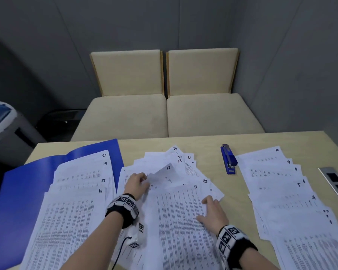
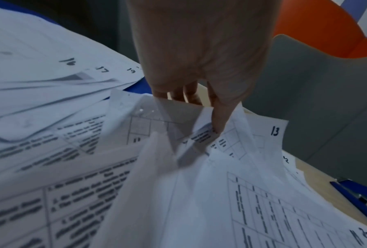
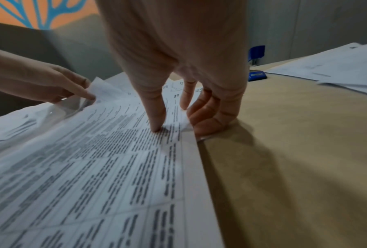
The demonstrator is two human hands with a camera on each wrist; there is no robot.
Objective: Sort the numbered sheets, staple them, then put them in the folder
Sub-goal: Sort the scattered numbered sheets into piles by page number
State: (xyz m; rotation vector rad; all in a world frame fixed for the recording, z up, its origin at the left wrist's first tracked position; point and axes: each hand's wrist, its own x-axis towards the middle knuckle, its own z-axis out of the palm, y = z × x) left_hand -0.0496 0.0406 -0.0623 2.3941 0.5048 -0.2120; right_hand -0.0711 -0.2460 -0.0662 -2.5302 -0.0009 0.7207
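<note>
The table point(image 1: 232, 151) carried three spreads of numbered sheets, the open blue folder point(image 1: 21, 193) far left. In the middle pile point(image 1: 176, 215), sheet 13 point(image 1: 169, 173) stood lifted, pinched by the left hand point(image 1: 137, 183), the nearer one; the right hand point(image 1: 213, 212) pressed sheet 11 point(image 1: 180, 221) flat, fingers spread.

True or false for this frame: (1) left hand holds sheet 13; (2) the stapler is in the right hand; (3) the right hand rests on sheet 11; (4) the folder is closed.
1. The left hand pinches sheet 13: true.
2. False: the stapler lies untouched on the table.
3. The right hand rests on sheet 11: true.
4. False: the blue folder lies open under sheets.
</note>
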